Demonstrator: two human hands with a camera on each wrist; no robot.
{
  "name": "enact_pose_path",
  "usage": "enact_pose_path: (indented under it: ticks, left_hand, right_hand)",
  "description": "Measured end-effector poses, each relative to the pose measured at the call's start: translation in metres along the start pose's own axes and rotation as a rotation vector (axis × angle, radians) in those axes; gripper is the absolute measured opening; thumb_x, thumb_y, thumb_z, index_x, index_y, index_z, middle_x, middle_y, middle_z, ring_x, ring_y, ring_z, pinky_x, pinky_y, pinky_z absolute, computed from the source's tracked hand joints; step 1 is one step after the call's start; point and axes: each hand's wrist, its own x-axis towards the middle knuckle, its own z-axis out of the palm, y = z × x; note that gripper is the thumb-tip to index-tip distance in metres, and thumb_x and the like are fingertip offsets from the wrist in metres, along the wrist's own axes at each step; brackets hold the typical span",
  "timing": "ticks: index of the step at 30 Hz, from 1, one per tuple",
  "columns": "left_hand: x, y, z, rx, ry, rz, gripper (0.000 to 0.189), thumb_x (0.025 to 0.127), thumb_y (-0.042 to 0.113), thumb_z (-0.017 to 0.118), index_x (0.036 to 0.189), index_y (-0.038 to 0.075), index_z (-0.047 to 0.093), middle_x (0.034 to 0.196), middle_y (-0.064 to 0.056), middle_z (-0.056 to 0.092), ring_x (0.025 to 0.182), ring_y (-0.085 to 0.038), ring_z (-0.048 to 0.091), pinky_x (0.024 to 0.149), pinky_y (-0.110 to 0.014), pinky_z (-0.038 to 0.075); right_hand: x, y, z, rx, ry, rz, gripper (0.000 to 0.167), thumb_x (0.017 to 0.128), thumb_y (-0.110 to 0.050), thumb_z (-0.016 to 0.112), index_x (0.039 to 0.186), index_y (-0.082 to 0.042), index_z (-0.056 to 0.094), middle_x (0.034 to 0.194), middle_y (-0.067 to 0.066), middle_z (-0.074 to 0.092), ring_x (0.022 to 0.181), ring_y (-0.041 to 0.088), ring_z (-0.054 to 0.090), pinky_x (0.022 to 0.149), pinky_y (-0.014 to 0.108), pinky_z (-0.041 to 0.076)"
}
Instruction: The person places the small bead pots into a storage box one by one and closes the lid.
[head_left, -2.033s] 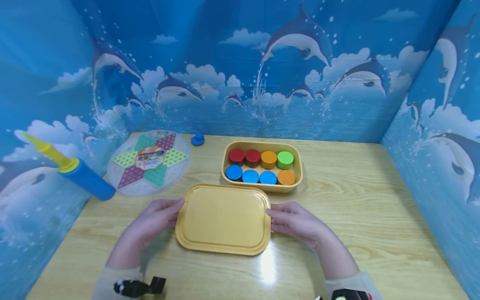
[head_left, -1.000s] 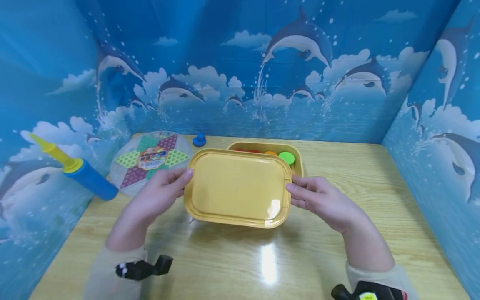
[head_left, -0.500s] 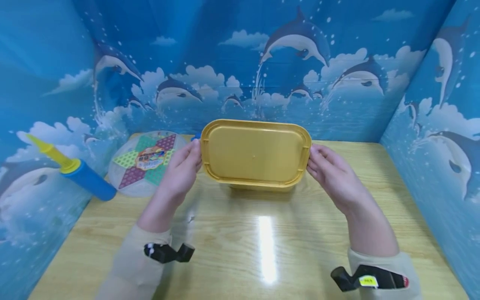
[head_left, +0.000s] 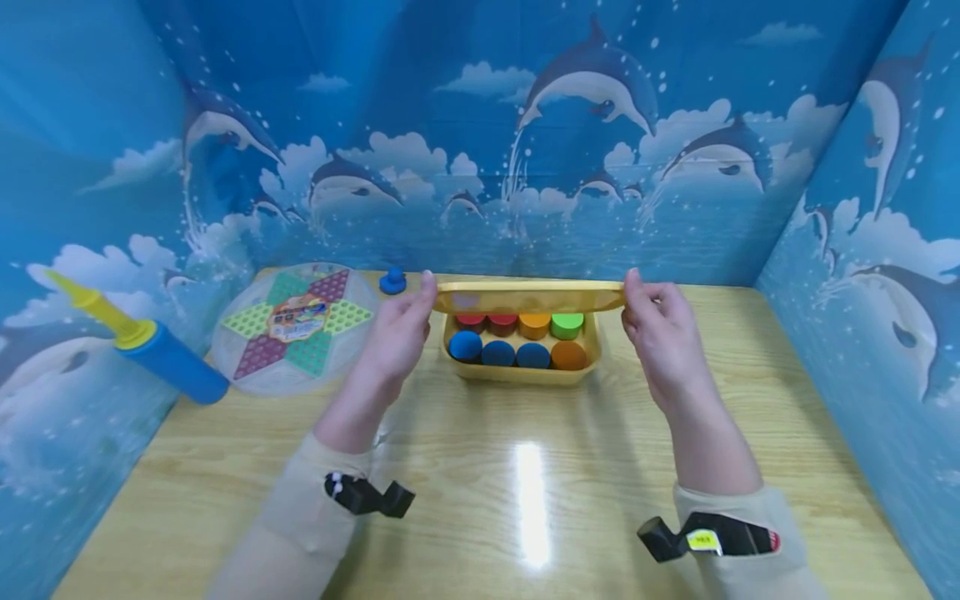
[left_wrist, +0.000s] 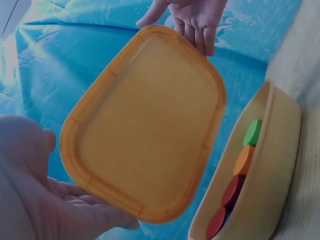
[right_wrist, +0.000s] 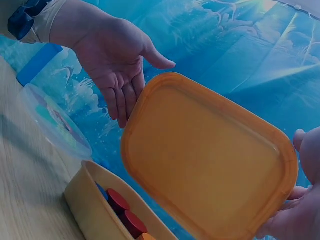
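Observation:
A yellow-orange plastic lid (head_left: pixel 528 297) hangs above the back of a yellow box (head_left: pixel 517 376), seen nearly edge-on in the head view. My left hand (head_left: pixel 397 337) holds its left end between thumb and fingers, while my right hand (head_left: pixel 663 346) holds the right end. In the left wrist view a broad face of the lid (left_wrist: pixel 150 125) shows, tilted and apart from the box. Inside the box stand two rows of short round pieces: blue (head_left: pixel 465 347), red (head_left: pixel 502 324), orange (head_left: pixel 568 356) and green (head_left: pixel 567 325). The lid partly covers the back row.
At left lies a round clear game board (head_left: pixel 296 325) with a coloured star. A blue and yellow hand pump (head_left: pixel 168 358) is beside it, and a small blue duck (head_left: pixel 392 281) sits near the back edge. A dolphin-printed curtain (head_left: pixel 480 167) encloses the wooden table (head_left: pixel 465 500).
Both hands have lifted the lid from the table before the box to above it. Since half a second ago it has tipped edge-on, bringing the coloured pieces back into sight.

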Motion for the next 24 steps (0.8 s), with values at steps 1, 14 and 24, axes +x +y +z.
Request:
enact_pose_path:
  ticks: [1,14,24]
  left_hand:
    - [0.0,-0.001,0.001,0.025,0.008,-0.007,0.068,0.113,0.053,0.044,0.084,-0.004,0.066,0.071,-0.009,0.054,0.072,-0.024,0.05,0.069,-0.031,0.045]
    - [0.004,-0.015,-0.006,0.135,-0.102,0.035,0.08,0.109,0.053,0.054,0.159,-0.006,0.034,0.168,-0.018,0.031,0.153,-0.035,0.034,0.127,-0.049,0.03]
    - [0.007,-0.035,-0.012,0.188,-0.221,-0.026,0.093,0.103,0.055,0.065,0.165,-0.001,0.023,0.169,-0.019,0.028,0.148,-0.035,0.043,0.121,-0.052,0.04]
  right_hand:
    - [0.001,0.002,0.0,-0.011,0.023,0.006,0.039,0.109,-0.04,0.06,0.111,-0.005,0.043,0.11,0.008,0.043,0.135,0.025,0.04,0.128,0.05,0.023]
    - [0.002,0.003,-0.014,-0.165,-0.155,0.132,0.086,0.109,-0.038,0.062,0.166,0.002,0.013,0.158,0.018,0.037,0.154,0.025,0.025,0.13,0.05,0.019]
    - [0.003,0.014,-0.022,-0.355,-0.287,0.209,0.113,0.097,-0.045,0.077,0.168,-0.009,-0.003,0.174,0.015,0.015,0.152,0.027,0.036,0.123,0.046,0.036]
